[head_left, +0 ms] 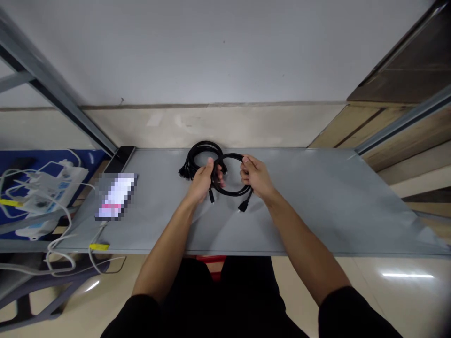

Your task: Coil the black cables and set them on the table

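Observation:
Between my two hands is a coiled black cable (230, 193), held as a loop a little above the grey shelf. My left hand (203, 180) grips the loop's left side, thumb up and fingers curled around it. On the right side, my right hand (256, 176) pinches the same loop with its fingers closed. Two connector ends hang from it, one black plug (243, 206) below my right hand and one connector (212, 196) beside my left. Behind my left hand lie more coiled black cables (202, 144), their plugs bunched at the left; my hand partly hides them.
The grey shelf (317, 202) runs against the wall between metal posts. On its left lie a phone (118, 197) with a blurred screen and a black box-like object (120, 158). Farther left are white power strips (45, 197) and tangled white cords. A cord hangs over the front edge.

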The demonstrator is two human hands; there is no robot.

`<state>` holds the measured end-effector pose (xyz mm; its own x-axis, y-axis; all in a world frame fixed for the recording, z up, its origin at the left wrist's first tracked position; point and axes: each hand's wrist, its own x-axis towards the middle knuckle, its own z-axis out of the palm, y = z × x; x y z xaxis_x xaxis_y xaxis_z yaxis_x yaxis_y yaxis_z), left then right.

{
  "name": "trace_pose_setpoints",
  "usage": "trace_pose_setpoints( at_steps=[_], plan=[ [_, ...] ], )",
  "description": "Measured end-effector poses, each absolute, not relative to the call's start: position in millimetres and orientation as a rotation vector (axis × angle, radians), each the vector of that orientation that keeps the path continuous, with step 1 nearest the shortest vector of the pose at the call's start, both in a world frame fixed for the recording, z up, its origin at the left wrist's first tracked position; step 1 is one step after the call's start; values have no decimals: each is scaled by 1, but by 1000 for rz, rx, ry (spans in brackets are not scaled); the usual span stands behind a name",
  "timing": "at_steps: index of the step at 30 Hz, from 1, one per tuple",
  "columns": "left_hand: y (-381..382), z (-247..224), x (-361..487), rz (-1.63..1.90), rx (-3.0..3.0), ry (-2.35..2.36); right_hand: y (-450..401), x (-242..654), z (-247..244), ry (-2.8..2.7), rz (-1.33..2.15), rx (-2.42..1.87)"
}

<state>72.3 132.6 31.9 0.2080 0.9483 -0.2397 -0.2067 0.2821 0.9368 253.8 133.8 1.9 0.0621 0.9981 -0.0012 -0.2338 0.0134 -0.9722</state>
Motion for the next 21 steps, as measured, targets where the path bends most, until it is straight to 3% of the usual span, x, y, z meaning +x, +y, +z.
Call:
trace_pose_setpoints(
  at_steps=[8, 11, 14, 21],
  plan=[
    [144, 14, 52, 1219, 1671, 1248, 185, 323, -6, -1074, 1146, -1260],
    [148, 12, 41, 1239, 1967, 1408, 210, 331, -19, -1237, 842, -1539],
    [150, 8, 31, 1128, 2133, 1665, 226, 331, -29, -1466, 492, -1770],
    [156, -9, 19, 804, 2143, 1813, 227, 324, -43, -1512, 261, -1863]
  ],
)
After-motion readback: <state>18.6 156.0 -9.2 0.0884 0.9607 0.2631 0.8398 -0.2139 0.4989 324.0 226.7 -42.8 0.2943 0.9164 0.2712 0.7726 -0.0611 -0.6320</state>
